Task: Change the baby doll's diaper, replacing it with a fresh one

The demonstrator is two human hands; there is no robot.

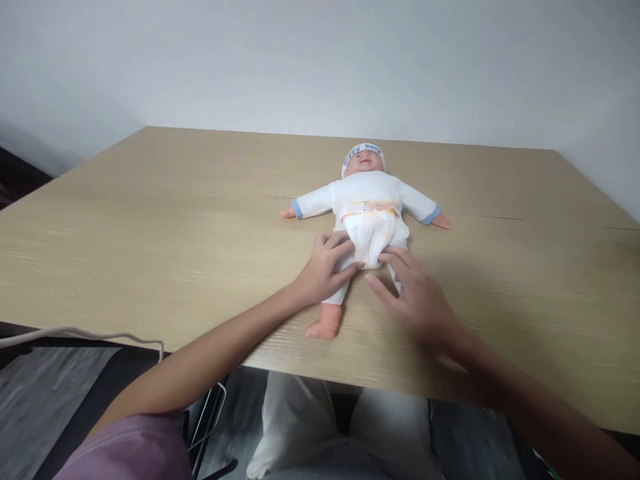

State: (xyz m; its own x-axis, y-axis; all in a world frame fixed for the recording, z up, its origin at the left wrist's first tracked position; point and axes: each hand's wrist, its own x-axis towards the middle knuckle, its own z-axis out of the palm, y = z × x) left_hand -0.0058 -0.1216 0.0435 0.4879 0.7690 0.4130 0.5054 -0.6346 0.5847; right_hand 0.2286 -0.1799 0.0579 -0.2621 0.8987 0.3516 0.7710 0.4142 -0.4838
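Note:
A baby doll (367,187) lies on its back on the wooden table, arms stretched out to both sides. It wears a white outfit with blue cuffs and a white headband with blue lettering. A white diaper (373,230) with an orange printed waistband is wrapped around its hips. At the diaper's left leg edge, my left hand (327,267) rests with bent fingers on the cloth and its thumb apart near the crotch. My right hand (417,293) touches the opposite leg edge with its fingertips, thumb held away from them. The doll's leg on that side is mostly hidden behind this hand.
The light wooden table (175,220) reaches back to a pale wall (320,67). A white cable (85,331) runs along the table's front left edge. Below the front edge are my legs (300,413) and a metal frame (215,413).

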